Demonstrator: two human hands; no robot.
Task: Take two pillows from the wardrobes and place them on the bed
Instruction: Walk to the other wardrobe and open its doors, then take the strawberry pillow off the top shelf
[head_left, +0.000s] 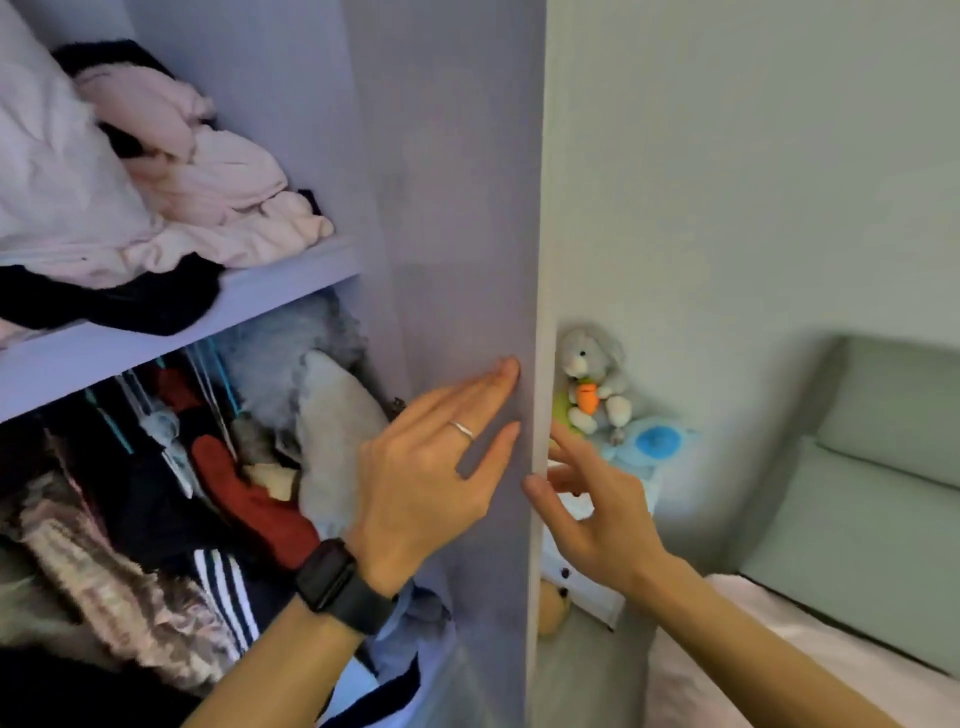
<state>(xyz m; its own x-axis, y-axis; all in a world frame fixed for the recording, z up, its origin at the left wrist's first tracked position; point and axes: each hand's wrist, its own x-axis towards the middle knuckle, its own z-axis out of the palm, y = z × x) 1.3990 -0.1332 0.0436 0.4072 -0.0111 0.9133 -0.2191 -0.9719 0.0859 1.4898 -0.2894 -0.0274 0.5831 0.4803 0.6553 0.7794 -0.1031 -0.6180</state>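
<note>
An open wardrobe fills the left half of the head view. Its pale grey door (467, 208) stands edge-on in the middle. My left hand (431, 467), with a ring and a black watch, lies flat on the door's inner face, fingers apart. My right hand (592, 509) is at the door's outer edge, thumb on the edge and fingers behind it. A white bundle of bedding (47, 171) sits on the upper shelf (291, 280); I cannot tell whether it is a pillow. The bed (779, 665), with a pinkish sheet and a green headboard (872, 488), is at the lower right.
Pink and dark clothes are heaped on the shelf, and several garments (171, 509) hang packed below it. A grey plush rabbit (592, 374) and a blue toy (654, 441) sit on a white nightstand (587, 582) between wardrobe and bed. A plain wall is behind.
</note>
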